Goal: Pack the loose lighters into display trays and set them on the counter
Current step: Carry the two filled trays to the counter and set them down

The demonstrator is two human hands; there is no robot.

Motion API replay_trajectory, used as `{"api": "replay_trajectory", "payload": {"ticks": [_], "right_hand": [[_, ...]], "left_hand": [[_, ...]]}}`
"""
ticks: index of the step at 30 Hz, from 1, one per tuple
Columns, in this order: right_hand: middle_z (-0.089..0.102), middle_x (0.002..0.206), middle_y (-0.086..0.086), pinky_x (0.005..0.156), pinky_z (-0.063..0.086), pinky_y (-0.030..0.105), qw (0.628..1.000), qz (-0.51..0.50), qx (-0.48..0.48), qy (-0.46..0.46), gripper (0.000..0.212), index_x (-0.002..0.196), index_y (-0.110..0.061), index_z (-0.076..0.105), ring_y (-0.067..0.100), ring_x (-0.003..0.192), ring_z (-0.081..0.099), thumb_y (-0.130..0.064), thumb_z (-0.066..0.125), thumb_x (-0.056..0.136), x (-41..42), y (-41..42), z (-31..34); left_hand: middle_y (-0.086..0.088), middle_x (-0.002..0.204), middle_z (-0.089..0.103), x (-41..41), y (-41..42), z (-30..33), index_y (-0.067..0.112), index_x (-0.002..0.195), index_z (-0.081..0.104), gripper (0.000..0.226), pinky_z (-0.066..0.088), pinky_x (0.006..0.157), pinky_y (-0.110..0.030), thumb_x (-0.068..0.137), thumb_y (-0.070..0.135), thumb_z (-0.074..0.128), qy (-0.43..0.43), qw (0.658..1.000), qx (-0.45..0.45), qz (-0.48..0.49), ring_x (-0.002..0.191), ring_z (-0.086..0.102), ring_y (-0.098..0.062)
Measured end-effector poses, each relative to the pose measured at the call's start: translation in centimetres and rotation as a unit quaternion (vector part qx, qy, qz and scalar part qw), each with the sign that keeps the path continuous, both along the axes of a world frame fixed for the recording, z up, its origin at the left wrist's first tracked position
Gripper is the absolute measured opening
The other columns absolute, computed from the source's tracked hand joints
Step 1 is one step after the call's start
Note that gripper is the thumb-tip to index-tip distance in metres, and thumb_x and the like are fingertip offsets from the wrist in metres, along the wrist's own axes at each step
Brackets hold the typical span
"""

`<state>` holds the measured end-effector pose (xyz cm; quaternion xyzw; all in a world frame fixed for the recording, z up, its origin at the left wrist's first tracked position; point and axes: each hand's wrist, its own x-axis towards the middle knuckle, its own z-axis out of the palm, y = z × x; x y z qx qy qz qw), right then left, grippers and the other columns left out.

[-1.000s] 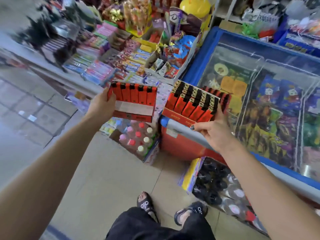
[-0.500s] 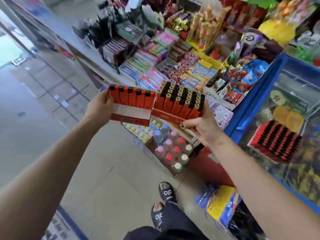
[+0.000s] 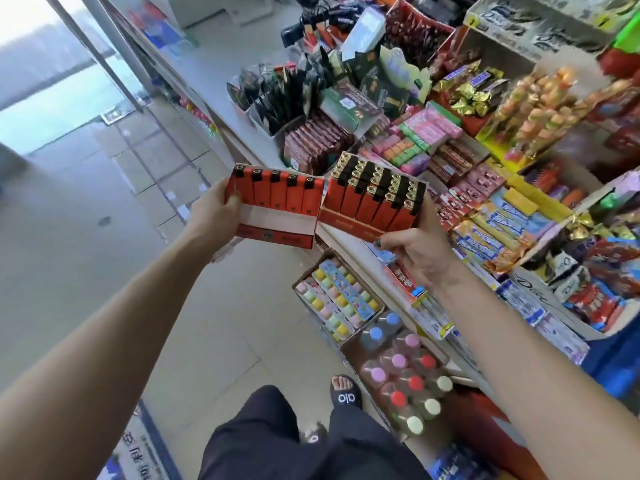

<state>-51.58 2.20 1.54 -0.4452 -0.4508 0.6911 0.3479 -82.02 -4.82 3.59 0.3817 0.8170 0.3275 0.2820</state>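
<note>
my left hand [image 3: 216,216] grips one red lighter tray [image 3: 277,206] by its side, my right hand [image 3: 420,252] grips a fuller tray [image 3: 372,202] from beneath; both trays touch, raised before the counter [image 3: 221,95].

You have two red trays of lighters held side by side in the air, nearly touching. The left tray [image 3: 277,216] shows one front row of red lighters with black caps above a pale band. The right tray [image 3: 372,202] is tilted, packed with rows of gold-topped lighters.
</note>
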Motion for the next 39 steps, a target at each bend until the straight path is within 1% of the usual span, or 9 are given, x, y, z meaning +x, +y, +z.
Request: {"api": "replay_trajectory", "payload": {"ticks": [2,8,11,15,19,23,29,36,39], "right_hand": [[0.060,0.120,0.019,0.073,0.056,0.048,1.000,-0.002,-0.003,0.003,0.088,0.130,-0.021,0.048,0.041,0.106,0.063,0.024,0.061,0.056,-2.2,1.9,0.0],[0.060,0.111,0.024,0.070,0.059,0.042,0.999,-0.022,-0.004,-0.025,0.089,0.133,-0.017,0.046,0.037,0.094,0.065,0.025,0.062,0.056,-9.4,7.2,-0.5],[0.062,0.102,0.019,0.063,0.058,0.034,0.997,-0.058,-0.001,-0.042,0.088,0.133,-0.017,0.047,0.031,0.085,0.067,0.032,0.058,0.062,-13.6,9.2,-1.2],[0.061,0.087,0.010,0.050,0.049,0.028,0.989,-0.138,-0.016,-0.047,0.094,0.125,-0.034,0.052,0.015,0.058,0.063,0.036,0.056,0.062,-19.4,10.9,-1.5],[0.059,0.091,0.016,0.050,0.050,0.024,0.979,-0.203,-0.034,-0.010,0.101,0.141,-0.030,0.045,0.025,0.073,0.063,0.037,0.051,0.065,-24.3,12.5,-0.4],[0.061,0.107,0.014,0.065,0.057,0.036,0.966,-0.254,-0.039,0.025,0.086,0.110,-0.034,0.058,0.036,0.097,0.061,0.035,0.051,0.060,-27.2,15.2,0.2],[0.063,0.105,0.010,0.067,0.057,0.035,0.950,-0.308,-0.026,0.030,0.088,0.113,-0.035,0.058,0.031,0.094,0.065,0.035,0.052,0.060,-28.4,19.9,0.8],[0.064,0.103,0.006,0.070,0.058,0.039,0.941,-0.337,0.003,0.027,0.086,0.119,-0.031,0.054,0.023,0.091,0.068,0.034,0.054,0.062,-27.5,27.0,1.0],[0.065,0.105,0.005,0.073,0.060,0.040,0.936,-0.351,0.004,0.039,0.086,0.114,-0.036,0.055,0.023,0.093,0.069,0.034,0.053,0.063,-26.6,30.2,1.4]], "left_hand": [[0.001,0.099,0.066,-2.3,1.9,0.0,0.029,0.106,0.061,0.026,0.050,0.082,-0.037,0.106,0.026,0.036,-0.001,1.000,-0.003,-0.005,0.091,0.061,-0.019],[0.003,0.088,0.060,-9.9,8.5,-1.1,0.025,0.109,0.058,0.023,0.041,0.059,-0.030,0.108,0.027,0.035,0.024,0.999,-0.012,-0.022,0.073,0.055,-0.014],[-0.003,0.098,0.065,-14.4,12.1,-1.9,0.025,0.113,0.059,0.025,0.043,0.069,-0.033,0.107,0.028,0.036,0.034,0.998,-0.022,-0.057,0.081,0.057,-0.021],[-0.004,0.108,0.064,-19.7,17.5,-2.1,0.022,0.125,0.061,0.029,0.041,0.078,-0.032,0.107,0.028,0.039,0.055,0.991,-0.029,-0.115,0.093,0.057,-0.025],[-0.009,0.102,0.062,-24.2,23.1,-1.4,0.019,0.128,0.060,0.030,0.040,0.062,-0.031,0.107,0.029,0.040,0.070,0.984,-0.038,-0.160,0.080,0.055,-0.023],[-0.009,0.094,0.061,-26.7,28.5,-0.7,0.013,0.114,0.060,0.027,0.037,0.064,-0.035,0.106,0.027,0.038,0.068,0.972,-0.033,-0.222,0.078,0.052,-0.026],[-0.008,0.089,0.059,-27.3,36.3,-0.3,0.017,0.117,0.060,0.028,0.038,0.061,-0.035,0.106,0.029,0.038,0.053,0.963,-0.014,-0.265,0.075,0.052,-0.028],[-0.016,0.107,0.066,-26.0,45.2,0.4,0.013,0.118,0.062,0.030,0.042,0.065,-0.035,0.107,0.028,0.038,0.062,0.957,0.010,-0.285,0.086,0.056,-0.028],[-0.011,0.104,0.066,-24.9,49.2,0.8,0.018,0.121,0.062,0.031,0.040,0.063,-0.035,0.106,0.030,0.039,0.057,0.954,0.021,-0.292,0.083,0.054,-0.026]]}}
